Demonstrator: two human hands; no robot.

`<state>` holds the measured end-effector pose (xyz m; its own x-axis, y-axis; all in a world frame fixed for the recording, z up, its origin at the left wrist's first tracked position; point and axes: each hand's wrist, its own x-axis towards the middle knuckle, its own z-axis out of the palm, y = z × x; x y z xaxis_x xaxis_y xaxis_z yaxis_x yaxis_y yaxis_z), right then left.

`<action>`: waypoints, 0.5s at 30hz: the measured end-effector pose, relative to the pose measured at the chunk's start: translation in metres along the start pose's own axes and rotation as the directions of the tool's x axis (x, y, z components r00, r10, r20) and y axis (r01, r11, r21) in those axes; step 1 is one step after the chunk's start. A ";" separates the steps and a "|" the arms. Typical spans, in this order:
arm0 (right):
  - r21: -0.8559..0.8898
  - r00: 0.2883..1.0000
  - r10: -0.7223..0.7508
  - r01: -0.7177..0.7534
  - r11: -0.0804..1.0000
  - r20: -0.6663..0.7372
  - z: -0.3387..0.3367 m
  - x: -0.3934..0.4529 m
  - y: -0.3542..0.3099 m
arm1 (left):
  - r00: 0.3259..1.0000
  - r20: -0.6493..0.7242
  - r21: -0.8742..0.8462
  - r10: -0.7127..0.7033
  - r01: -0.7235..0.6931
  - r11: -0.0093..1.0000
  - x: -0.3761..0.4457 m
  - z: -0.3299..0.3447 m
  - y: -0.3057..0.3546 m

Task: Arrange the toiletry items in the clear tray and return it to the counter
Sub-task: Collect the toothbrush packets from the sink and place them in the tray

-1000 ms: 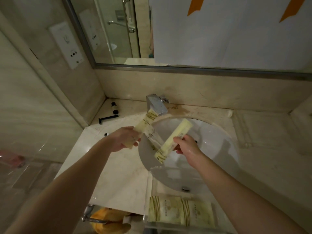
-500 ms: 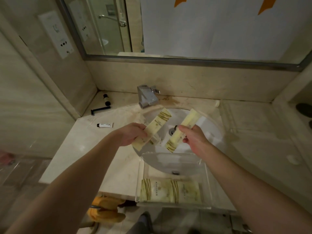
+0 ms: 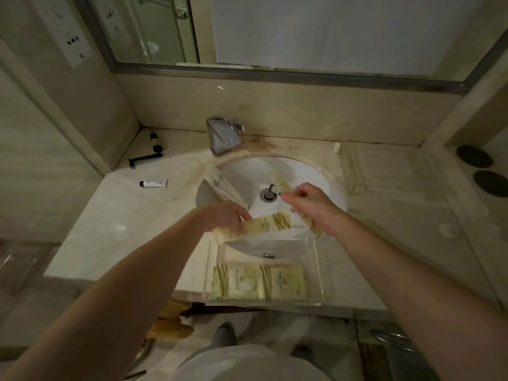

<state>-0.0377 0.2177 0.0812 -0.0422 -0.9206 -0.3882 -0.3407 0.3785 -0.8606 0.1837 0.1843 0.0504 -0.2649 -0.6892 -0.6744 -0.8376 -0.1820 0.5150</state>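
The clear tray (image 3: 316,259) is sitting at the near edge of the table (image 3: 115,229), partly over the front of the white sink (image 3: 316,177). Two cream packets (image 3: 258,281) with striped ends are lying flat side by side along its near wall.

Just above the tray's far edge, the left hand (image 3: 224,215) is gripping a long cream packet (image 3: 261,224) by one end, its fingers curled round it, so that the packet is pointing right, nearly level. The same hand seems also to be holding a clear wrapper (image 3: 222,185) that is slanting up and left over the sink rim. The right hand (image 3: 310,207) is curling round another long packet (image 3: 280,180); one blurred end is sticking out past the fingers over the drain (image 3: 266,194), the other is showing below the palm near the tray's right wall. Both forearms are crossing the table's front edge and hiding part of it.

Behind the sink a metal tap (image 3: 222,136) is standing against the back wall. On the table's left part a small white tube (image 3: 153,183) is lying well apart from the tray, with a black razor (image 3: 145,160) and a small dark-capped bottle (image 3: 155,141) farther back in the corner. On the right a second clear tray (image 3: 384,166) is resting beside the sink, and two dark round coasters (image 3: 481,169) are lying on a ledge beyond it. A mirror (image 3: 302,28) is running above the back wall.
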 end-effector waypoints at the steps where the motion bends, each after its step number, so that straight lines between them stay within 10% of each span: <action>1: -0.016 1.000 -0.003 0.003 1.000 0.018 0.001 -0.002 0.001 | 1.000 -0.011 0.054 0.009 -0.009 0.999 0.001 0.005 0.001; 15: -0.046 0.998 0.041 -0.039 0.998 0.048 0.002 -0.003 0.019 | 0.986 -0.120 0.376 0.119 -0.066 0.924 0.005 0.057 -0.015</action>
<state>-0.0423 0.2277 0.0649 -0.0108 -0.8984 -0.4390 -0.3819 0.4095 -0.8285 0.1681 0.2234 0.0094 -0.3037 -0.7851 -0.5397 -0.9363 0.1410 0.3217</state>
